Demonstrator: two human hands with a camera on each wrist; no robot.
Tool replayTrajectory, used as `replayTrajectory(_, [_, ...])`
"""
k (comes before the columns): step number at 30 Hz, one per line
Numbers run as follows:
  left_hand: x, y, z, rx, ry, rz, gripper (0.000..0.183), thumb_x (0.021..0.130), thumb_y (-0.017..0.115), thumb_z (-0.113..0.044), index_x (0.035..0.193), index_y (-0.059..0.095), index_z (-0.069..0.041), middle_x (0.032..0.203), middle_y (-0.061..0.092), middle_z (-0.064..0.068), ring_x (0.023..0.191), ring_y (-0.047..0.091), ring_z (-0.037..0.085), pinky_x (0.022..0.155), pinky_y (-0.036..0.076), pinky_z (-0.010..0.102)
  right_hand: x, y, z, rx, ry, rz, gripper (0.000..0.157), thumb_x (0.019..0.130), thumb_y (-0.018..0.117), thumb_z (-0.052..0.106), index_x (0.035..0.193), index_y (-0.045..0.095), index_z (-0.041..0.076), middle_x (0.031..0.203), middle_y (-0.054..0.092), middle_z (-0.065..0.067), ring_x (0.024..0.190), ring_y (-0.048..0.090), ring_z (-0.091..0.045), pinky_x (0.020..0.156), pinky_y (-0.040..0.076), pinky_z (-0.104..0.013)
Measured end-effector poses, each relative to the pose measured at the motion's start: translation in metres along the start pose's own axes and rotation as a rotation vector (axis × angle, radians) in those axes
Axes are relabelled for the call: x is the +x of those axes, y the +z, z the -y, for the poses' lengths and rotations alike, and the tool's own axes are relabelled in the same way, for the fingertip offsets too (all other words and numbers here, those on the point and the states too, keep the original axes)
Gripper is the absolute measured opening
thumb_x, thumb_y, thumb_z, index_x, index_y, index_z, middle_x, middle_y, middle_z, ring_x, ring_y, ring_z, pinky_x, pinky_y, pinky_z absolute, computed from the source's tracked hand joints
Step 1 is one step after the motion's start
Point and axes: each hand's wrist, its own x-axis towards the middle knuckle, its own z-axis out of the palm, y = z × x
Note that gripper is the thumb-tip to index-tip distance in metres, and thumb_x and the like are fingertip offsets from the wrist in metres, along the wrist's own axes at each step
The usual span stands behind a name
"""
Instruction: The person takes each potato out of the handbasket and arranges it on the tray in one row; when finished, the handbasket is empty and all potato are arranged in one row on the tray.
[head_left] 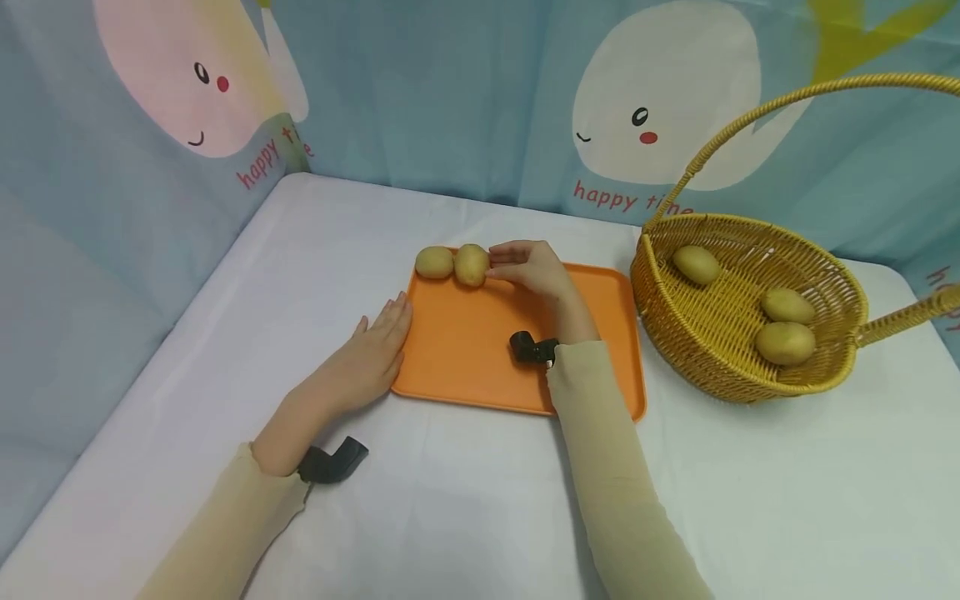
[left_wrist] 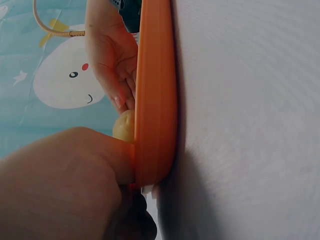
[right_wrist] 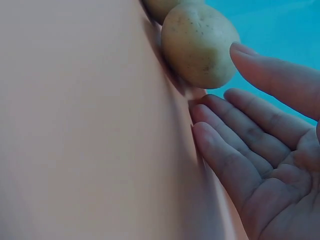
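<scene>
On the orange tray [head_left: 465,350], two yellow-brown potatoes lie side by side at the far left corner: the left potato [head_left: 434,262] and the right potato [head_left: 472,265]. My right hand [head_left: 528,268] is just right of the second one, its fingers extended. In the right wrist view, the thumb tip comes up to that potato [right_wrist: 197,47], while the other fingers [right_wrist: 250,125] lie spread beside it, not wrapped round it. My left hand [head_left: 371,354] rests against the tray's left edge with fairly straight fingers. Its thumb is hard to make out in the head view.
A woven basket [head_left: 675,342] with a tall handle [head_left: 750,117] stands right of the tray, holding three potatoes [head_left: 785,343]. Below everything is a white tabletop [head_left: 450,500]. A blue curtain [head_left: 427,100] with printed whales hangs behind and at the left.
</scene>
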Motion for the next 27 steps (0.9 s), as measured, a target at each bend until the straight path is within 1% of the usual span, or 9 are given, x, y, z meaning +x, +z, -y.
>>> replayTrajectory(3, [0.004,-0.007,-0.001,0.006,0.003,0.007,0.060,0.099,0.038,-0.013,0.147,0.008,0.008,0.155,0.001,0.022,0.142,0.004,0.036,0.108,0.010,0.060,0.001,-0.004,0.006,0.009,-0.006,-0.009,0.040,0.082,0.071,0.002,0.121,0.061,-0.004,0.117,0.064,-0.019,0.110,0.060,-0.024,0.092,0.047,-0.029])
replayTrajectory(7, [0.005,-0.012,-0.004,0.006,0.004,0.014,0.060,0.099,0.038,-0.012,0.147,0.008,0.008,0.155,0.000,0.023,0.142,0.003,0.036,0.108,0.010,0.060,0.001,-0.005,0.010,0.029,-0.016,-0.010,0.039,0.082,0.070,0.001,0.120,0.061,-0.004,0.116,0.064,-0.020,0.108,0.061,-0.024,0.090,0.048,-0.029])
replayTrajectory(12, [0.005,-0.013,-0.005,0.003,0.007,0.012,0.060,0.099,0.037,-0.011,0.147,0.008,0.009,0.155,0.001,0.023,0.142,0.003,0.036,0.108,0.010,0.060,0.001,-0.006,0.011,0.045,-0.024,-0.016,0.039,0.082,0.070,-0.001,0.120,0.061,-0.005,0.115,0.064,-0.020,0.108,0.061,-0.025,0.090,0.048,-0.029])
replayTrajectory(16, [0.005,-0.011,-0.004,-0.003,0.015,0.010,0.059,0.099,0.037,-0.011,0.147,0.009,0.009,0.154,0.001,0.024,0.142,0.004,0.038,0.107,0.010,0.061,-0.001,-0.007,0.014,0.069,-0.035,-0.042,0.040,0.082,0.070,0.000,0.120,0.061,-0.006,0.116,0.064,-0.021,0.107,0.062,-0.023,0.089,0.048,-0.028])
replayTrajectory(22, [0.003,-0.008,-0.003,-0.010,0.012,0.011,0.059,0.099,0.038,-0.011,0.147,0.010,0.010,0.154,0.002,0.024,0.141,0.005,0.038,0.107,0.011,0.062,-0.014,-0.014,0.025,0.120,-0.110,-0.095,0.039,0.084,0.067,0.000,0.122,0.059,-0.008,0.121,0.059,-0.025,0.102,0.064,-0.021,0.091,0.048,-0.030])
replayTrajectory(27, [0.001,-0.004,-0.002,-0.013,0.013,0.005,0.059,0.098,0.039,-0.011,0.146,0.011,0.010,0.154,0.003,0.024,0.141,0.006,0.039,0.107,0.011,0.062,-0.028,-0.026,0.030,0.155,-0.181,-0.113,0.036,0.085,0.065,-0.001,0.120,0.059,-0.010,0.119,0.061,-0.025,0.098,0.065,-0.019,0.091,0.048,-0.032])
